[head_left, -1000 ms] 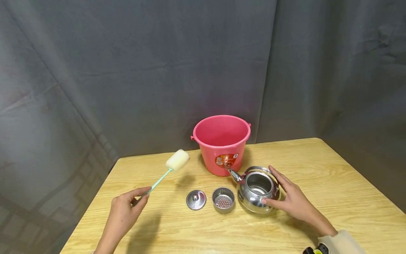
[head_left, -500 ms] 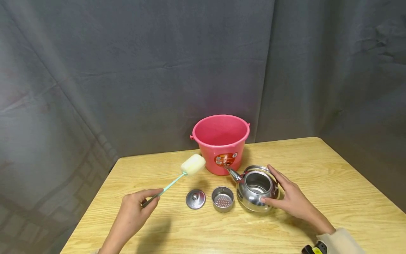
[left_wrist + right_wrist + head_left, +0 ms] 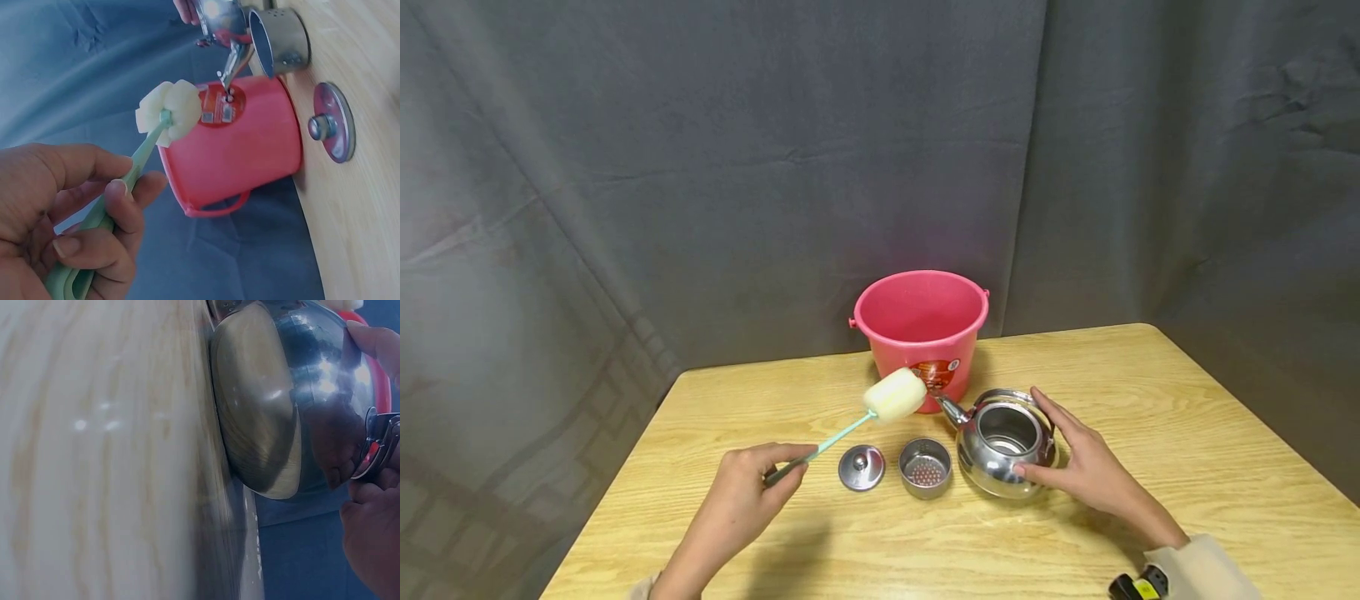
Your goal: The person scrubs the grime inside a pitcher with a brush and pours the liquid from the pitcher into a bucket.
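Observation:
My left hand [image 3: 752, 492] grips the green handle of a sponge brush [image 3: 897, 395], its pale sponge head raised above the table in front of the bucket. In the left wrist view, fingers curl round the handle [image 3: 145, 149]. On the right, a shiny steel teapot [image 3: 1000, 467] stands lidless, its spout pointing back-left toward the bucket. My right hand [image 3: 1086, 467] holds the pot's right side, thumb on the front of the body and fingers at the back by the handle. The right wrist view shows the rounded pot body [image 3: 300, 400] close up, with the thumb on it.
A steel strainer cup [image 3: 925, 468] with a perforated bottom sits left of the teapot. Beside it lies the round lid [image 3: 861, 467], knob up. A pink bucket [image 3: 887, 354] stands at the back of the wooden table [image 3: 1112, 375], before a grey curtain [image 3: 775, 167].
My left hand has carried the sponge brush to the right, from left of the bucket to in front of it. The right hand and teapot have stayed nearly in place.

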A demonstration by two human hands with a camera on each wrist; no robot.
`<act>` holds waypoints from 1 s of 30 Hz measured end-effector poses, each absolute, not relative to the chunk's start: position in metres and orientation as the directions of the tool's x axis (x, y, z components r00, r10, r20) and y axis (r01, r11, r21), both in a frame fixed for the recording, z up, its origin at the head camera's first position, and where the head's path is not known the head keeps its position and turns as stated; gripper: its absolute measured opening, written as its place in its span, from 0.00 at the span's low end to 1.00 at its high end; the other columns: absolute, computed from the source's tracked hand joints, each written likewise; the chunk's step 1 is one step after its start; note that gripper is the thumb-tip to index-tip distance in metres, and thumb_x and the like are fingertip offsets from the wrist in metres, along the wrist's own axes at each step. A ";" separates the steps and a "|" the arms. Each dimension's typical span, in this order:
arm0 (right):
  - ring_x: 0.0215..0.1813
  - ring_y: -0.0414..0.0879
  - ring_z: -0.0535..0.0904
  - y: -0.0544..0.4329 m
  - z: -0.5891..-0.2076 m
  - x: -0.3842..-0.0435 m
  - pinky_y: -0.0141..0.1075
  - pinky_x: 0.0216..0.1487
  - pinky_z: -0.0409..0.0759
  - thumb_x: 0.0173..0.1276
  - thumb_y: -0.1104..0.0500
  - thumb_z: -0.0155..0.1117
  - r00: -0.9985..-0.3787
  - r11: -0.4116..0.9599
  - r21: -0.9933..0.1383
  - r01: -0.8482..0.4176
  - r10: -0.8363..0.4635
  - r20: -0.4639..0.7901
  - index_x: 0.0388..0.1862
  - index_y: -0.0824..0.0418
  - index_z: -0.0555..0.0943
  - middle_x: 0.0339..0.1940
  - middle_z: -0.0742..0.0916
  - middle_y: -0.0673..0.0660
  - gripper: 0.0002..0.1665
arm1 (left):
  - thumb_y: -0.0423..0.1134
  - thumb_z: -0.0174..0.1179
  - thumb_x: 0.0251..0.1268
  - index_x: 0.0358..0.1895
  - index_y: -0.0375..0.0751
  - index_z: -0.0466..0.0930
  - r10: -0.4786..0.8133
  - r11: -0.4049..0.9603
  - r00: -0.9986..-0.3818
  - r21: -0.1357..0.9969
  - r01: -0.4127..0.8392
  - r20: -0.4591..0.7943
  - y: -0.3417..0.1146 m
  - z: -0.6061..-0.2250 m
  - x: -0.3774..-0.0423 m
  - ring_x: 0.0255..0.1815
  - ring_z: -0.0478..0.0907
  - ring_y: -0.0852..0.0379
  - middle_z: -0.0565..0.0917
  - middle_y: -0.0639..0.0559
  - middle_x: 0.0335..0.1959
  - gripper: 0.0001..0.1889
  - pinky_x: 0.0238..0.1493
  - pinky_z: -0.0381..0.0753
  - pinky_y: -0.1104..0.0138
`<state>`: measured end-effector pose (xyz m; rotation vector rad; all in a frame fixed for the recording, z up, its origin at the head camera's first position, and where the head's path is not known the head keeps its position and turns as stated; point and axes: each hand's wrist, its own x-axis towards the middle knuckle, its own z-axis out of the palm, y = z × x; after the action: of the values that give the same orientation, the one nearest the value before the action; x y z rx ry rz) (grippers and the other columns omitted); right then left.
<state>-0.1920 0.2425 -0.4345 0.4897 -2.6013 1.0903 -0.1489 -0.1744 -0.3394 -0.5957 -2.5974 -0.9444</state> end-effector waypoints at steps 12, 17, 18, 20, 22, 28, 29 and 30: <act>0.68 0.73 0.59 0.242 -0.434 -0.192 0.71 0.57 0.59 0.50 0.44 0.78 -0.900 0.659 -0.625 -0.417 -0.206 0.384 0.79 0.48 0.51 0.73 0.63 0.69 0.63 | 0.26 0.64 0.57 0.41 0.41 0.88 0.443 0.630 -0.766 0.446 0.636 0.466 -0.158 -0.327 -0.159 0.16 0.56 0.72 0.82 0.59 0.28 0.10 0.14 0.65 0.73; 0.68 0.73 0.60 0.243 -0.434 -0.192 0.71 0.57 0.59 0.50 0.45 0.79 -0.897 0.658 -0.624 -0.422 -0.205 0.391 0.79 0.48 0.52 0.73 0.63 0.69 0.63 | 0.29 0.65 0.58 0.40 0.40 0.88 0.497 0.618 -0.746 0.422 0.663 0.443 -0.149 -0.325 -0.163 0.20 0.64 0.70 0.85 0.55 0.32 0.08 0.21 0.70 0.73; 0.68 0.72 0.60 0.243 -0.434 -0.191 0.71 0.57 0.59 0.50 0.45 0.79 -0.897 0.657 -0.624 -0.422 -0.204 0.392 0.79 0.48 0.52 0.73 0.63 0.69 0.63 | 0.29 0.65 0.58 0.40 0.40 0.88 0.507 0.618 -0.743 0.416 0.667 0.437 -0.148 -0.325 -0.163 0.21 0.65 0.69 0.86 0.55 0.33 0.08 0.22 0.71 0.73; 0.68 0.72 0.60 0.243 -0.434 -0.191 0.71 0.57 0.59 0.50 0.45 0.79 -0.898 0.655 -0.627 -0.422 -0.204 0.390 0.79 0.49 0.52 0.73 0.63 0.69 0.63 | 0.30 0.66 0.58 0.40 0.40 0.88 0.523 0.620 -0.738 0.403 0.673 0.427 -0.145 -0.324 -0.164 0.23 0.68 0.68 0.87 0.54 0.34 0.08 0.25 0.73 0.72; 0.68 0.72 0.60 0.243 -0.433 -0.191 0.71 0.57 0.59 0.50 0.45 0.79 -0.899 0.656 -0.627 -0.420 -0.204 0.388 0.79 0.48 0.52 0.73 0.63 0.69 0.63 | 0.30 0.66 0.58 0.40 0.40 0.88 0.538 0.620 -0.730 0.389 0.681 0.420 -0.142 -0.324 -0.165 0.25 0.71 0.68 0.87 0.54 0.34 0.08 0.27 0.74 0.71; 0.68 0.73 0.60 0.243 -0.432 -0.189 0.71 0.57 0.60 0.50 0.45 0.79 -0.899 0.661 -0.624 -0.417 -0.202 0.388 0.79 0.48 0.52 0.73 0.63 0.69 0.63 | 0.29 0.65 0.57 0.40 0.40 0.88 0.580 0.604 -0.701 0.358 0.712 0.414 -0.131 -0.320 -0.168 0.28 0.75 0.69 0.87 0.54 0.33 0.08 0.30 0.77 0.71; 0.68 0.73 0.60 0.243 -0.432 -0.189 0.71 0.57 0.60 0.50 0.45 0.79 -0.899 0.662 -0.622 -0.417 -0.203 0.388 0.79 0.48 0.52 0.73 0.63 0.69 0.63 | 0.28 0.65 0.57 0.40 0.40 0.88 0.586 0.602 -0.698 0.356 0.715 0.411 -0.130 -0.318 -0.169 0.26 0.74 0.69 0.87 0.54 0.33 0.08 0.29 0.76 0.72; 0.68 0.73 0.60 0.243 -0.431 -0.190 0.70 0.58 0.60 0.50 0.45 0.79 -0.899 0.663 -0.621 -0.418 -0.204 0.387 0.79 0.48 0.52 0.73 0.63 0.69 0.63 | 0.29 0.65 0.57 0.40 0.40 0.88 0.593 0.602 -0.693 0.347 0.719 0.409 -0.128 -0.317 -0.169 0.25 0.72 0.69 0.87 0.54 0.33 0.08 0.28 0.76 0.72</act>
<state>-0.1897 0.2431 -0.4314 0.4973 -2.5961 1.0736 -0.1693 -0.1279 -0.3174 -1.0781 -2.5785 -0.7245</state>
